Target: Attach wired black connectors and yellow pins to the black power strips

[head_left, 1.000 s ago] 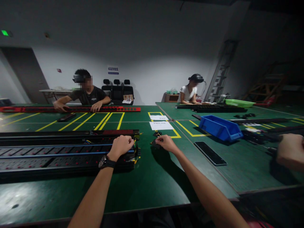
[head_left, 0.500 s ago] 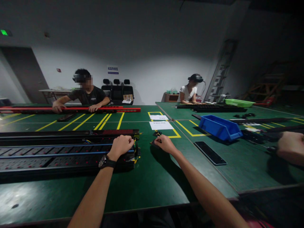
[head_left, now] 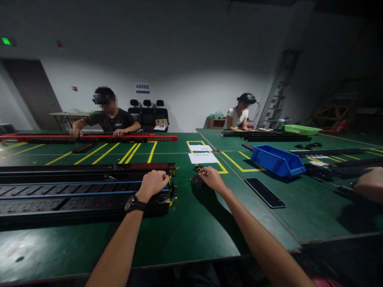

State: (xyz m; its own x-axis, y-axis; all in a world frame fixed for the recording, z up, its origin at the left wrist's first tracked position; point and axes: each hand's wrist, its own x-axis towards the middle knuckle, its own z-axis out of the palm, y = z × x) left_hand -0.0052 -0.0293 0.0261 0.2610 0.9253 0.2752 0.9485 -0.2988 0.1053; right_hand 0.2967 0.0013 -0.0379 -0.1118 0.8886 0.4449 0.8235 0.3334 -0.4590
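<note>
right hand (head_left: 213,179) shifted rightward, grip contents unclear

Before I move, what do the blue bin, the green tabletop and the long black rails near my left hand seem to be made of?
Blue bin: probably moulded plastic, semi-gloss, from its even colour and thick walls.
Green tabletop: smooth and glossy, with light reflections; the coating hides the core.
Long black rails: dark and straight-edged, perhaps coated metal or plastic; I cannot tell which.
</note>
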